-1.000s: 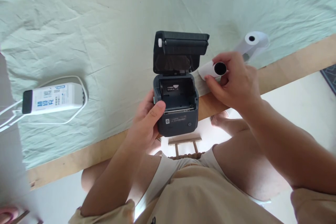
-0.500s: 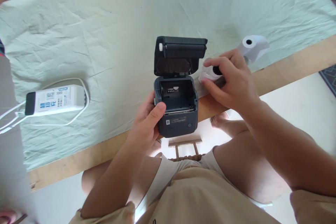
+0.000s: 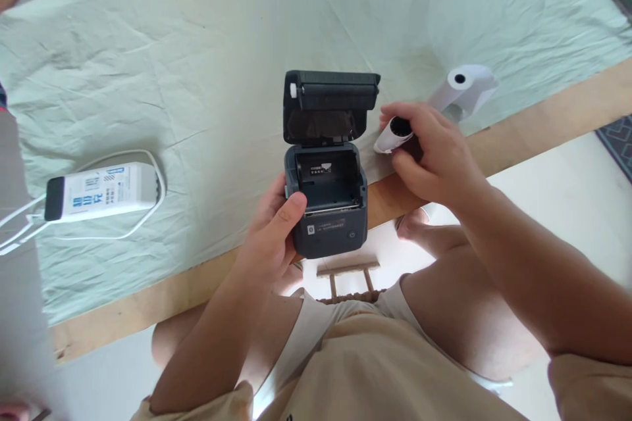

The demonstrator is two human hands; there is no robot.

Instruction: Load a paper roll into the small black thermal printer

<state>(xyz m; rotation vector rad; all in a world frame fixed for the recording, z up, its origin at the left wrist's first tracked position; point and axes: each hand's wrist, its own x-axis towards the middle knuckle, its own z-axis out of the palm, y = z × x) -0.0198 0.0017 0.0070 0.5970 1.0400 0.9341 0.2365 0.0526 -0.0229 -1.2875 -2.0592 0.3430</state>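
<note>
My left hand [image 3: 271, 230] grips the left side of a dark label printer [image 3: 330, 230], its thumb on the front corner. The printer's lid [image 3: 330, 108] stands raised and its paper bay [image 3: 328, 177] holds no roll. To the right, my right hand [image 3: 434, 151] has its fingers curled round a small paper roll [image 3: 392, 137] with a wide dark core, close to the table edge. Part of that roll is hidden behind the fingers. Just beyond the hand lies another white paper roll [image 3: 451, 92] with a loose tail trailing right.
A white power strip [image 3: 108, 187] with white cables lies on the left of the pale green tablecloth [image 3: 222, 79]. The table's bare wooden edge [image 3: 162, 296] runs across in front of me. Below it are my legs and a wooden stool [image 3: 348, 270].
The small roll has tilted in my right hand, its outer face turning and narrowing. The printer and other things sit slightly further left in view.
</note>
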